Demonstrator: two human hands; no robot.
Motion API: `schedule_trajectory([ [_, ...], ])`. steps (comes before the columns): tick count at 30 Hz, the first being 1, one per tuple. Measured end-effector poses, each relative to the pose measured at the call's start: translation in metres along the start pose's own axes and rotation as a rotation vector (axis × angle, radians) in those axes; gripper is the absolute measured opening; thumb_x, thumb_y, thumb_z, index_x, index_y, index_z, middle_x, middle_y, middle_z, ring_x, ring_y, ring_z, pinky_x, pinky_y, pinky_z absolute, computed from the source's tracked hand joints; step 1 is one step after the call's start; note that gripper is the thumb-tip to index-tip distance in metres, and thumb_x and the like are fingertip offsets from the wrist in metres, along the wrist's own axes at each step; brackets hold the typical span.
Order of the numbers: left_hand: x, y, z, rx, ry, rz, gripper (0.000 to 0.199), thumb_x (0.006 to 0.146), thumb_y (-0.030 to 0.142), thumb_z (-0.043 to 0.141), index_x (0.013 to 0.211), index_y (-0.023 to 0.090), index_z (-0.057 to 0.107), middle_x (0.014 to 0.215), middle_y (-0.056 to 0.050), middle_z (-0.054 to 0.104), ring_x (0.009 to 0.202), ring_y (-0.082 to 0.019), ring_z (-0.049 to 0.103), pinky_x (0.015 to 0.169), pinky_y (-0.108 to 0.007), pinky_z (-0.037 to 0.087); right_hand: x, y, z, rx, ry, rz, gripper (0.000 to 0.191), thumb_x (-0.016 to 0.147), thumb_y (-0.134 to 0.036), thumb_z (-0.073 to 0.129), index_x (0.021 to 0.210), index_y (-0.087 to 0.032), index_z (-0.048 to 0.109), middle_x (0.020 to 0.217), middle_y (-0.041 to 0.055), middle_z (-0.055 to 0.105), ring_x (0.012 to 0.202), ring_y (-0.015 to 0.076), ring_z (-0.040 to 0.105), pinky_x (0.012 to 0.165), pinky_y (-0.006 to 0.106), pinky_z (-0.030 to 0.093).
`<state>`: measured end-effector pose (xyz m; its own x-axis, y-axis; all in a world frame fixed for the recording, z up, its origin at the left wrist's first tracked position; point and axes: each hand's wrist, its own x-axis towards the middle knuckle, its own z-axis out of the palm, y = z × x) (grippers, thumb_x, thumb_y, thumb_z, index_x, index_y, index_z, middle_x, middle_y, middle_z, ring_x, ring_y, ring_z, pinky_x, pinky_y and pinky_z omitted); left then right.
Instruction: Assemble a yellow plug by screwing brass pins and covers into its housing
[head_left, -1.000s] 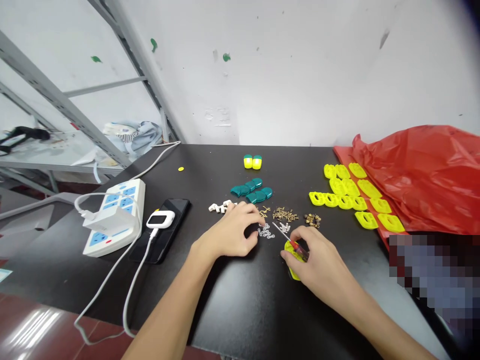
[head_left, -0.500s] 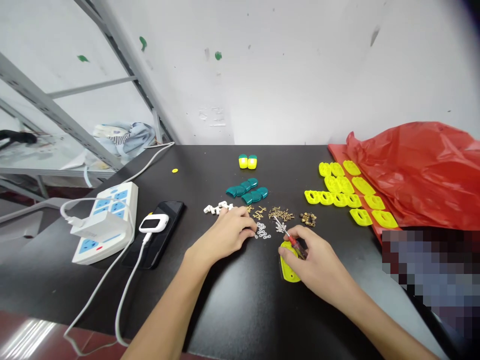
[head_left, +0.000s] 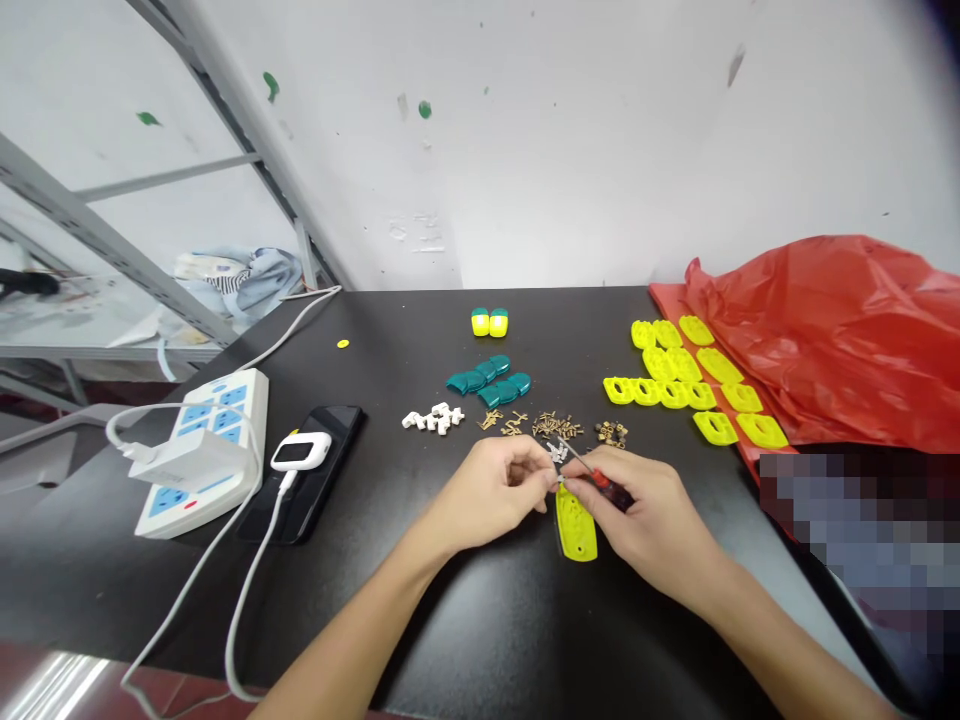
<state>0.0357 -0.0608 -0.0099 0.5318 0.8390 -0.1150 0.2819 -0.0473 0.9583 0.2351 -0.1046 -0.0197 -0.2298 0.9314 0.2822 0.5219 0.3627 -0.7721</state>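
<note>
My right hand [head_left: 652, 500] is closed round a screwdriver [head_left: 611, 488] with a red and dark handle, its metal shaft slanting up and left. Its thumb and forefinger tips meet those of my left hand [head_left: 502, 490] above the yellow plastic shell [head_left: 576, 530]. Pinched in my left fingertips is a small pale plastic piece [head_left: 559, 479], mostly hidden. The shell lies hollow side up on the dark table. Just beyond my fingers are small clear plastic pieces [head_left: 556, 452], a heap of brass-coloured screws [head_left: 559, 426] and bent brass-coloured strips [head_left: 514, 424].
White plastic parts [head_left: 433, 418], green covers [head_left: 480, 376] and two yellow-green pieces [head_left: 490, 322] lie farther back. Rows of yellow shells [head_left: 675, 366] sit right, beside a red plastic bag [head_left: 825, 330]. A power strip [head_left: 202, 440], cables and black phone [head_left: 330, 470] are left.
My left hand has moved right from the clear pieces to above the yellow shell, a small pale piece in its fingertips. My right hand has shifted slightly, still holding the screwdriver.
</note>
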Motion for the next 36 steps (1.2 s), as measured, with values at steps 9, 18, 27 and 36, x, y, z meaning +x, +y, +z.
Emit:
schedule_trajectory([
  [9,0.005,-0.004,0.013,-0.359,-0.001,-0.042,0.031,0.081,0.027,0.075,0.093,0.019,0.047,0.074,0.001,0.067,0.058,-0.009,0.060,0.056,-0.022,0.046,-0.001,0.009,-0.010,-0.069,-0.133,-0.154,0.015,0.099,-0.018,0.051,0.099,-0.021,0.067,0.093,0.0056,0.068,0.080,0.0174,0.063,0.074,0.030,0.049],
  [18,-0.010,0.002,0.008,0.215,0.074,0.029,0.017,0.088,0.030,0.064,0.101,0.020,0.064,0.085,-0.002,0.066,0.063,-0.013,0.060,0.063,-0.030,0.050,0.006,0.008,-0.015,-0.126,-0.157,0.013,0.014,0.094,-0.020,0.058,0.083,-0.020,0.067,0.076,0.0005,0.062,0.067,0.0145,0.054,0.063,0.027,0.040],
  [27,-0.019,0.003,0.013,0.614,-0.131,0.137,0.064,0.073,0.042,0.086,0.127,0.023,0.058,0.122,-0.008,0.067,0.109,-0.030,0.062,0.093,-0.042,0.050,0.007,0.015,-0.008,-0.156,-0.167,0.049,0.016,0.090,-0.018,0.057,0.075,-0.020,0.060,0.073,-0.0017,0.057,0.066,0.0135,0.052,0.063,0.027,0.039],
  [36,-0.017,0.003,0.010,0.734,-0.166,0.225,0.055,0.077,0.047,0.083,0.122,0.022,0.063,0.116,-0.006,0.072,0.100,-0.028,0.059,0.086,-0.040,0.049,0.007,0.011,-0.006,-0.147,-0.134,0.134,0.017,0.085,-0.016,0.058,0.068,-0.021,0.055,0.065,-0.0038,0.056,0.061,0.0128,0.048,0.060,0.026,0.036],
])
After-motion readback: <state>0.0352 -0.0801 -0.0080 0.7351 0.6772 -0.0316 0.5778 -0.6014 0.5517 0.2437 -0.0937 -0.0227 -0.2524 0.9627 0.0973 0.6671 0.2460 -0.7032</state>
